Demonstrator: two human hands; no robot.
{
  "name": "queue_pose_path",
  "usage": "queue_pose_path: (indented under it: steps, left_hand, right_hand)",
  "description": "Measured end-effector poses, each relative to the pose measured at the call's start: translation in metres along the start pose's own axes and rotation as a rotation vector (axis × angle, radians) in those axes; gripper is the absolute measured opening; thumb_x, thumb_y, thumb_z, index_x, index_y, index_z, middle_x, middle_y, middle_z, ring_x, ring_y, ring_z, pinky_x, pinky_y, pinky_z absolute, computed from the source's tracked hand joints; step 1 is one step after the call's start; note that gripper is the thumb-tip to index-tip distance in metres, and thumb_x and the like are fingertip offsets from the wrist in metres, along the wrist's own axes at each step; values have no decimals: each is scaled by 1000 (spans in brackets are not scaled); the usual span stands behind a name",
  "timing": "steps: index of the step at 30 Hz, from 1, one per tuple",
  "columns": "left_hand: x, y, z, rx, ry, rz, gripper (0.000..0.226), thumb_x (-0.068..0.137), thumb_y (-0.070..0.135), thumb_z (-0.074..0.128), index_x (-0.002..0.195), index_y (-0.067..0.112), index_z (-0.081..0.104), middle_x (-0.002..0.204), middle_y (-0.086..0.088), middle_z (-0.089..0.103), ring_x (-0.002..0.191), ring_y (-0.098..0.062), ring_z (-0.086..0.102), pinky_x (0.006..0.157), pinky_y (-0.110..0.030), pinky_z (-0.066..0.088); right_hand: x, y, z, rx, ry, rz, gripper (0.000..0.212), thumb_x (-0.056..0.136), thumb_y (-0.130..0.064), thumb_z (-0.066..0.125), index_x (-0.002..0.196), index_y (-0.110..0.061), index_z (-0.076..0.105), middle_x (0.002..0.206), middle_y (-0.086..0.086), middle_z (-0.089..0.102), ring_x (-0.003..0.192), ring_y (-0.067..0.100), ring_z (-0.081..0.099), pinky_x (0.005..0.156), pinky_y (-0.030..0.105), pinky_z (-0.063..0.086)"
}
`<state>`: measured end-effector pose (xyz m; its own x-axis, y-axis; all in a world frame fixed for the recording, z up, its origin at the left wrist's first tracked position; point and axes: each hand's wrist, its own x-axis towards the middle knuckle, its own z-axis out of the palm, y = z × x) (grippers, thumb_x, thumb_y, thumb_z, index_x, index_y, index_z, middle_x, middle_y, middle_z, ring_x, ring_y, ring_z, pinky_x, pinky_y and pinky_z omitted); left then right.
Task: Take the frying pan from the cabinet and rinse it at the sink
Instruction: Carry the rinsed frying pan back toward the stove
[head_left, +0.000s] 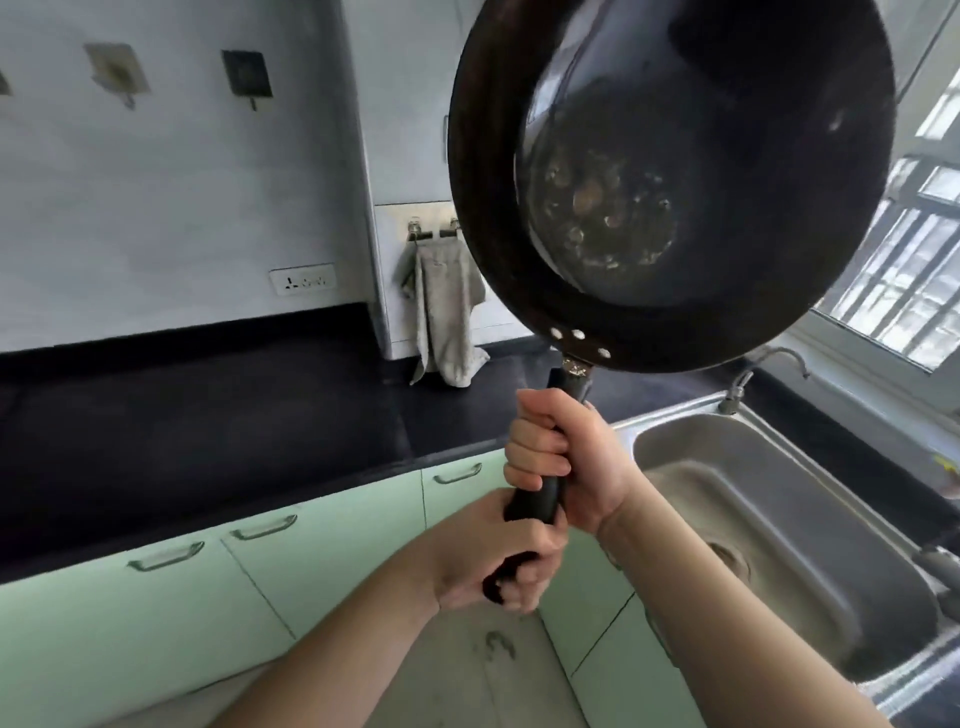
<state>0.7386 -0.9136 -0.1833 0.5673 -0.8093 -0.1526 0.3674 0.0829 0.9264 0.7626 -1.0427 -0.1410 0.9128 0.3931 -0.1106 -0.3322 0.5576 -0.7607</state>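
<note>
A large black frying pan is held up high in front of me, tilted so its inside faces me, with pale spots on its bottom. Its black handle points down. My right hand grips the upper part of the handle just under the rivets. My left hand is closed around the handle's lower end. The steel sink lies below and to the right of the pan, with its tap at the back. The pan is in the air above the counter edge, left of the sink bowl.
A black counter runs left of the sink, with pale green cabinet doors below. A grey cloth hangs from hooks on the wall behind. A socket sits on the wall. A barred window is at the right.
</note>
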Motion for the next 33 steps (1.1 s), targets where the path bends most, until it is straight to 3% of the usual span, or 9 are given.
queue_pose_path:
  steps: [5,11,16,21,27,33]
  left_hand:
    - [-52,-4,-24,11,159,-100,24,80,6,50,59,11,43,57,-6,41,52,-20,40,56,-30,37]
    - [-120,-31,-37,-129,409,10,28,71,4,49,48,13,36,46,-6,32,42,-17,29,50,-28,24]
    - [-178,-54,-42,-361,577,67,26,64,5,48,53,13,26,50,-4,20,49,-17,13,49,-28,13]
    - [-223,-75,-48,-586,718,94,31,63,10,49,58,15,19,49,-2,15,41,-15,13,44,-21,13]
    - [-261,-90,-65,-843,879,173,29,67,13,53,53,19,28,46,4,16,39,-10,12,39,-17,11]
    - [-283,-95,-88,-1013,1019,249,28,75,14,51,53,19,34,49,6,13,38,-9,10,38,-16,8]
  right_hand:
    - [13,48,47,-190,74,-4,46,94,-9,43,53,-20,26,42,-6,23,33,9,21,39,22,30]
    - [31,102,113,-330,77,116,46,93,-8,47,54,-19,24,45,-3,21,36,12,19,41,22,27]
    - [48,156,154,-383,4,330,45,91,-11,50,54,-22,27,48,-4,20,39,11,18,41,23,28]
    - [70,209,182,-367,-116,598,41,90,-15,56,56,-22,34,52,-7,19,43,10,19,44,23,28]
    - [102,269,204,-227,-155,957,39,91,-17,58,58,-20,37,49,-11,27,37,5,29,40,20,34]
    - [138,325,205,-85,-187,1190,40,85,-13,63,57,-19,35,47,-9,31,37,6,34,43,21,39]
